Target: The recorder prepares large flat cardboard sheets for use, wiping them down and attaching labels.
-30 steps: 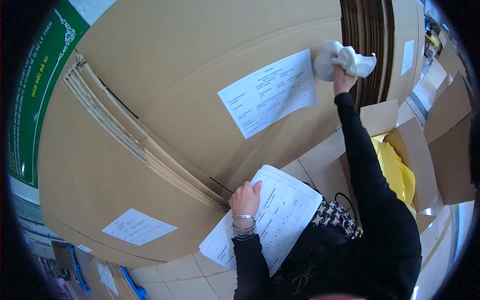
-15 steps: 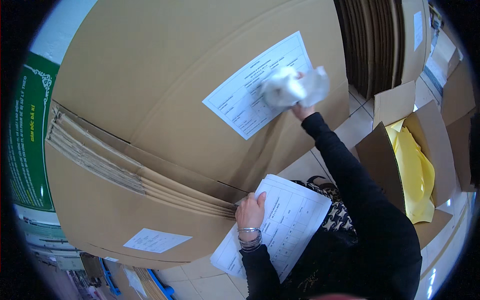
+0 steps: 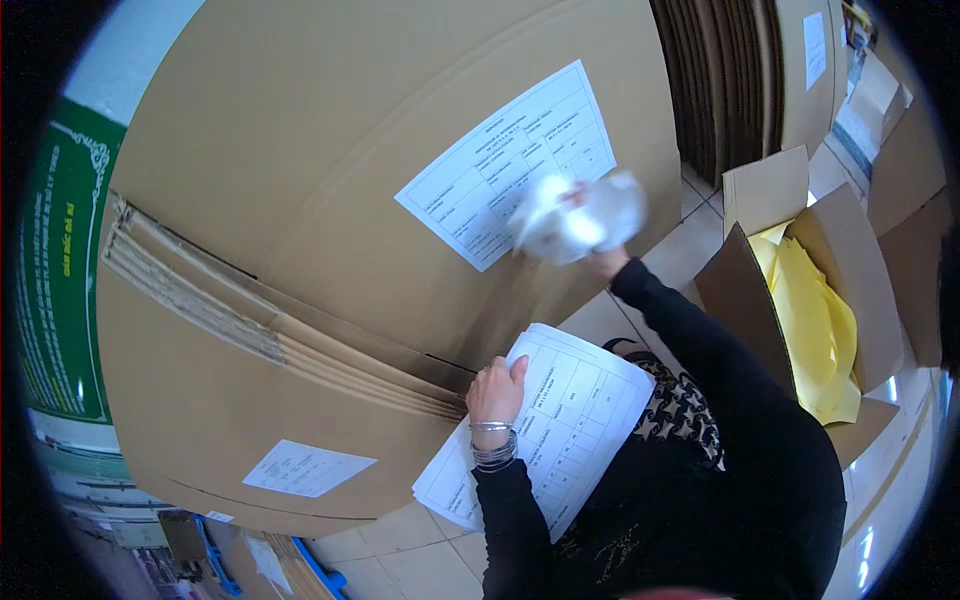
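My left hand (image 3: 496,392) grips the edge of a stack of white printed sheets (image 3: 580,425), held low in front of my body beside the folded cardboard. In my right hand (image 3: 607,262), partly covered and smeared by motion, is a crumpled white cloth (image 3: 585,220); it could also be soft paper. The cloth is at the lower right edge of a printed sheet (image 3: 470,195) lying flat on a large brown cardboard panel (image 3: 380,90). Whether cloth and panel touch, I cannot tell.
A smaller label (image 3: 308,468) is on the lower left cardboard. An open carton (image 3: 745,290) with yellow sheets (image 3: 810,320) stands at my right, on tiled floor (image 3: 390,540). Folded cardboard (image 3: 715,90) stands behind it. A green sign (image 3: 60,280) is at the left.
My right hand and the cloth have moved down, off the middle of the attached sheet to its lower edge. My left hand keeps its hold on the stack. The whole view has shifted slightly.
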`<control>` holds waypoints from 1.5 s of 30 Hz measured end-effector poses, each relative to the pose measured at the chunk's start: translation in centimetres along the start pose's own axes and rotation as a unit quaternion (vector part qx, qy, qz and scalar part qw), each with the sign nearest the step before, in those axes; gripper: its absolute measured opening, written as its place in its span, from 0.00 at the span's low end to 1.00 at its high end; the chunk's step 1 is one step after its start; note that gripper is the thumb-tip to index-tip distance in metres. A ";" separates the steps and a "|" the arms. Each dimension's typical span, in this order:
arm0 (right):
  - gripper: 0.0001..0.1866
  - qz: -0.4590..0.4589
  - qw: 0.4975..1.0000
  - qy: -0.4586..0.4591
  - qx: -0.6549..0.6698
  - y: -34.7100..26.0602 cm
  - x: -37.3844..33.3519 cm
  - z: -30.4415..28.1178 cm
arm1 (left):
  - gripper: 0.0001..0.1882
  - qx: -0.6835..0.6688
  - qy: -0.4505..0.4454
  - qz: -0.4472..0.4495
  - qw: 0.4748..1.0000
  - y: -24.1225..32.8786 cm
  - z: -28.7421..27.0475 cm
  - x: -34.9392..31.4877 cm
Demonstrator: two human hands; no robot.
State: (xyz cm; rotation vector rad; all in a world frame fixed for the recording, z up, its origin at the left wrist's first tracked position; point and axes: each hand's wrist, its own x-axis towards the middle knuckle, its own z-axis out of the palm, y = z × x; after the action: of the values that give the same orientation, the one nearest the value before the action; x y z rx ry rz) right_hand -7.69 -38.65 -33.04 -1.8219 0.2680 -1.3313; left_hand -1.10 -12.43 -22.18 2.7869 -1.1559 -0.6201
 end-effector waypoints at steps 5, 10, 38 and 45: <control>0.27 -0.096 0.959 -0.023 -0.266 1.6 2.6 1.1 | 0.27 0.005 -0.009 -0.021 1.000 0.0 0.8 0.0; 0.27 0.105 0.968 0.227 0.033 15.9 -0.4 -7.9 | 0.26 -0.008 0.030 0.019 0.999 1.1 0.3 -0.7; 0.23 -0.173 0.913 -0.131 -0.345 -1.3 9.5 9.0 | 0.24 -0.086 0.060 0.002 0.994 -1.6 0.3 -0.4; 0.24 -0.204 0.813 -0.465 -0.283 1.2 -3.0 5.3 | 0.23 -0.096 0.066 0.016 0.993 -2.0 1.4 0.0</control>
State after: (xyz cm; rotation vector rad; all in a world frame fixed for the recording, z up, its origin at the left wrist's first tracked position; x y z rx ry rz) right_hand -3.98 -34.93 -36.35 -2.9340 -0.3207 -0.4479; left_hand -0.27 -10.85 -23.90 2.5991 -1.0521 -0.5078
